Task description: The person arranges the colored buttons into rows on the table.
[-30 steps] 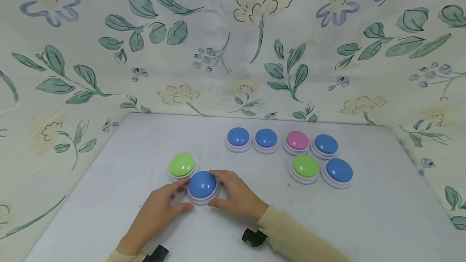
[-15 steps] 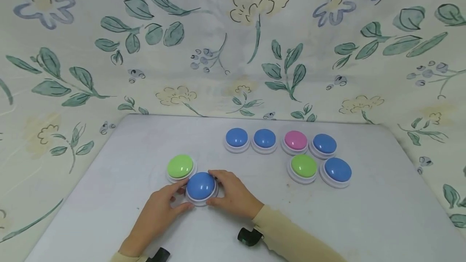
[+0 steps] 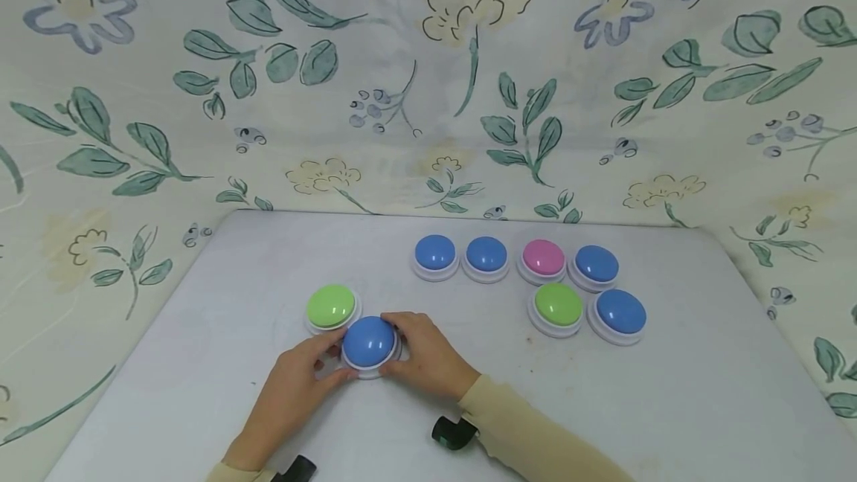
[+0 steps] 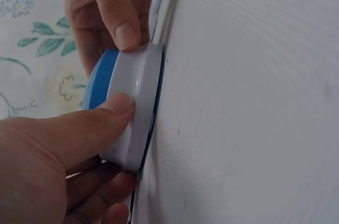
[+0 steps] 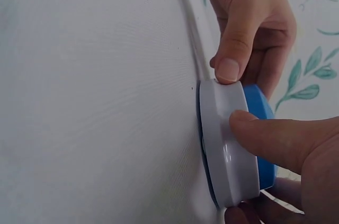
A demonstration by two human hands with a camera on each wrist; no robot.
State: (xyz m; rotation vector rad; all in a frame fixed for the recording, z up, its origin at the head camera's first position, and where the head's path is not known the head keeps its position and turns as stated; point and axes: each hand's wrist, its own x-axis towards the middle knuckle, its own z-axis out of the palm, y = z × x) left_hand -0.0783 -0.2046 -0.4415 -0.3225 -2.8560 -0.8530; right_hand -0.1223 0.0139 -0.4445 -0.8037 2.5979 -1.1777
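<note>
A round push button with a blue dome (image 3: pixel 369 341) and a white base sits left of the middle of the white table, held between both hands. My left hand (image 3: pixel 288 389) grips its left side, thumb toward the front and fingers behind. From the other side my right hand (image 3: pixel 435 359) holds it the same way. In the left wrist view the left thumb (image 4: pixel 108 118) presses on the white base (image 4: pixel 140 83). The right wrist view shows the right thumb (image 5: pixel 265 136) on that base too. Just behind the blue button is a green push button (image 3: pixel 331 306).
On the right stand two blue buttons (image 3: pixel 435 252) (image 3: pixel 486 254), a pink button (image 3: pixel 543 257), another green button (image 3: pixel 559 305) and two further blue buttons (image 3: pixel 596 264) (image 3: pixel 621 312). A flower-patterned cloth (image 3: pixel 402 169) hangs behind the table (image 3: pixel 703 393).
Both hands keep their hold on the blue button, which stays in place. The right wrist has shifted slightly left, and the head view has moved a little.
</note>
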